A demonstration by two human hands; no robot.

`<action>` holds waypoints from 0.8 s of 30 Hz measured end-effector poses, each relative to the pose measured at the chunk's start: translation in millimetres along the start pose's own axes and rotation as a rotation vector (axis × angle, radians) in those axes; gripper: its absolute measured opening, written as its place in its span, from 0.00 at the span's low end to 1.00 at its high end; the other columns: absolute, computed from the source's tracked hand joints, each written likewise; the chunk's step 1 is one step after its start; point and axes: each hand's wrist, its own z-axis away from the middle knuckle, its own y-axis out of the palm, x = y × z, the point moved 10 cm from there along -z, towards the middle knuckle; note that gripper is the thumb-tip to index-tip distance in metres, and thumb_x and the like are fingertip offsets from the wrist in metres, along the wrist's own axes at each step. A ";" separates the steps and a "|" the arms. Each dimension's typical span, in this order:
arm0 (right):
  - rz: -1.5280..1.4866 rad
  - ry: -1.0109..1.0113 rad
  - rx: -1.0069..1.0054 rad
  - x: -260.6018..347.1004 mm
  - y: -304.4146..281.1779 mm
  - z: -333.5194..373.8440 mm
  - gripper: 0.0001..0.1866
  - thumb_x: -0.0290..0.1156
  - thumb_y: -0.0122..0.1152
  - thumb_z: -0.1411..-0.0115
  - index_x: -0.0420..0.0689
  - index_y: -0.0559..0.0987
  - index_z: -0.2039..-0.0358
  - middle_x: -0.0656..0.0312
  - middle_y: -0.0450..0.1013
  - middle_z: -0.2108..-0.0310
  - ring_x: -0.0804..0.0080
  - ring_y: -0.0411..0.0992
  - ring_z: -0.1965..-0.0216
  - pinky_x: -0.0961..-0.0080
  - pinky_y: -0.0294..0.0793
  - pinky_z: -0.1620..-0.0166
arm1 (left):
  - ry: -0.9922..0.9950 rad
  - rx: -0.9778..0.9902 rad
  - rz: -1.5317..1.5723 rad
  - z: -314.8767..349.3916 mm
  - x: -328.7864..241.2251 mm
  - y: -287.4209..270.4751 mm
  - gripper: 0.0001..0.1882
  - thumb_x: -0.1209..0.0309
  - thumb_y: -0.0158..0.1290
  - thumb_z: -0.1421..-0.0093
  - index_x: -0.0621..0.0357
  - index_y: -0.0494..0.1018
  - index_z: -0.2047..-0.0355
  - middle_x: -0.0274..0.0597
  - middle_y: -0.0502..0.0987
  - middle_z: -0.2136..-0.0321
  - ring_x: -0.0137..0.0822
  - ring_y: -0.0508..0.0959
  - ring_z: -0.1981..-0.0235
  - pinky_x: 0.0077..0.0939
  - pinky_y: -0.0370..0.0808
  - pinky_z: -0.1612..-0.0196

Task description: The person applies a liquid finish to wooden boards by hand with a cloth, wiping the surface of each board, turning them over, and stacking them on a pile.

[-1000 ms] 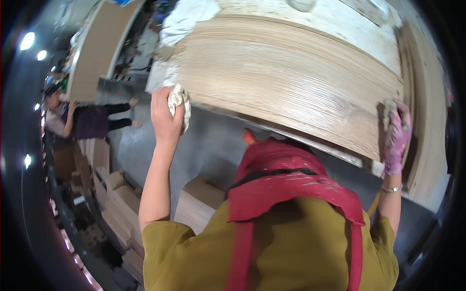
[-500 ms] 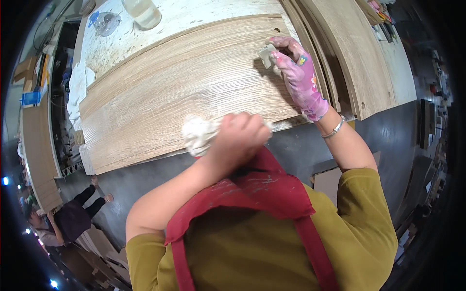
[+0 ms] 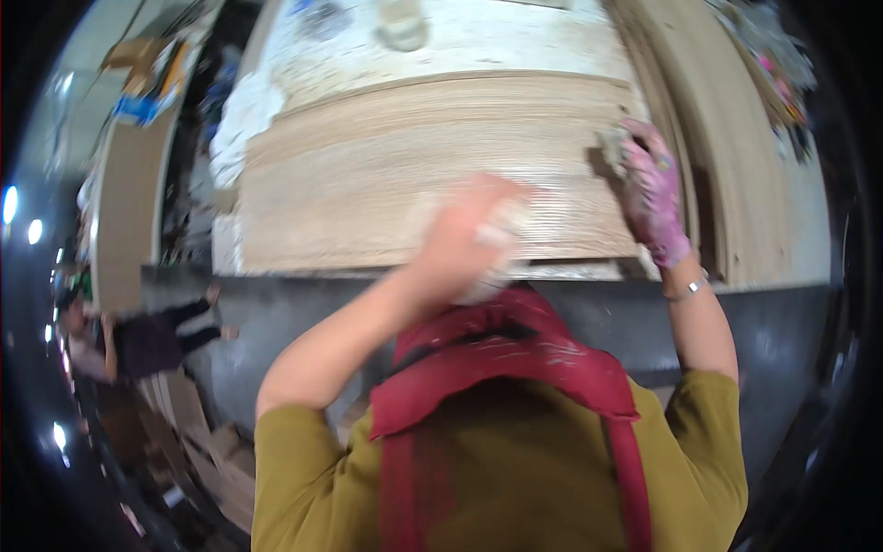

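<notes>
Your left hand is bent inward across the front of your body, above the near edge of the wooden board. It is gathered around a white cloth; because of blur, I cannot tell how each finger lies, nor whether the cloth touches the board. Your right arm reaches forward, with a bracelet at the wrist. The right hand, in a pink glove, pinches a small pale piece over the right end of the board.

The board lies flat on a white, stained table, its long side toward you. Behind it stands a clear container; crumpled pale fabric is at its left, and long planks are at its right. Beyond the grey floor, at far left, another person is visible.
</notes>
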 end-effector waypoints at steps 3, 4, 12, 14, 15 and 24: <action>-0.310 0.227 -0.025 -27.7 7.1 -3.9 0.11 0.29 0.54 0.42 0.38 0.73 0.60 0.61 0.69 0.59 0.75 0.66 0.57 0.79 0.65 0.53 | 0.029 -0.056 -0.301 5.8 10.7 -36.6 0.17 0.75 0.54 0.54 0.54 0.72 0.61 0.45 0.72 0.67 0.49 0.71 0.63 0.39 0.67 0.60; -0.407 0.248 -0.020 -33.8 12.3 -5.4 0.10 0.28 0.55 0.43 0.38 0.73 0.61 0.60 0.69 0.58 0.74 0.66 0.57 0.79 0.65 0.53 | 0.065 0.072 -0.472 14.6 17.5 -15.0 0.18 0.75 0.56 0.55 0.54 0.73 0.61 0.44 0.72 0.67 0.47 0.71 0.63 0.38 0.67 0.59; 0.035 0.118 -0.002 -11.5 1.3 -7.7 0.16 0.34 0.51 0.41 0.39 0.74 0.56 0.59 0.69 0.57 0.71 0.65 0.53 0.76 0.62 0.47 | 0.653 0.283 -0.432 -17.3 -44.2 145.0 0.07 0.67 0.51 0.51 0.53 0.70 0.72 0.42 0.69 0.70 0.42 0.71 0.64 0.39 0.70 0.64; -0.056 0.143 -0.028 -22.8 0.9 -3.2 0.15 0.33 0.50 0.41 0.39 0.73 0.55 0.60 0.70 0.58 0.71 0.67 0.55 0.76 0.63 0.48 | 0.577 0.357 -0.344 -16.6 -49.1 140.4 0.11 0.65 0.55 0.53 0.53 0.72 0.69 0.43 0.71 0.68 0.42 0.72 0.61 0.38 0.71 0.62; -0.079 0.167 -0.027 -20.1 1.6 -1.4 0.15 0.32 0.49 0.40 0.39 0.73 0.55 0.61 0.70 0.58 0.73 0.67 0.56 0.78 0.64 0.50 | 0.557 0.340 -0.380 -15.0 -43.9 122.6 0.11 0.65 0.55 0.53 0.53 0.72 0.69 0.43 0.71 0.68 0.42 0.72 0.61 0.38 0.71 0.62; -0.487 0.258 -0.079 -52.2 -12.5 -6.2 0.16 0.33 0.46 0.37 0.40 0.70 0.51 0.64 0.68 0.57 0.78 0.67 0.57 0.82 0.64 0.54 | -0.645 -0.419 -0.404 102.2 140.3 -321.8 0.21 0.59 0.53 0.44 0.68 0.73 0.64 0.45 0.77 0.71 0.32 0.75 0.71 0.28 0.71 0.65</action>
